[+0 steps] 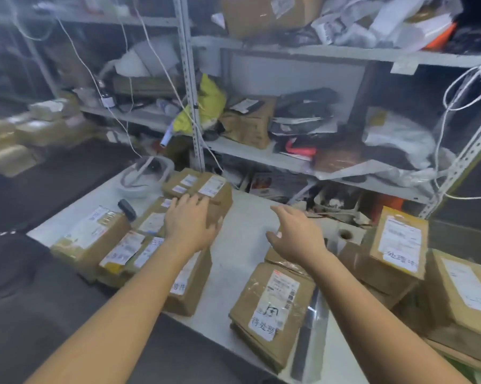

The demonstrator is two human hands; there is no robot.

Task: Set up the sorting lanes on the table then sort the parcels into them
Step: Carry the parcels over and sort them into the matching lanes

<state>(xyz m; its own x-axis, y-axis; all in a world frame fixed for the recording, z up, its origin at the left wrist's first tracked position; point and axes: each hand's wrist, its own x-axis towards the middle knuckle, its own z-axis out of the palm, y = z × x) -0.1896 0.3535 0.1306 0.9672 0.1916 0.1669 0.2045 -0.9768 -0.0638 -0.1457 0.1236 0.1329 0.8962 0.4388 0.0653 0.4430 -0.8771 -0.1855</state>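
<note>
White table [233,261] w/ brown parcels in rows. L hand [191,224] lies on far parcel [206,189] of the left row, fingers fairly straight. R hand [296,235] hovers relaxed, holding nothing, near centre parcel [272,303], handwritten slip "待处理". Right parcel [400,242] slip partly reads "处理件".

parcels [117,245] left on table [233,245], others [272,306] right, shelves [289,156] behind

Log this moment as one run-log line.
left hand: rests on brown parcel | right hand: open, empty, above table | phase: sorting
</note>
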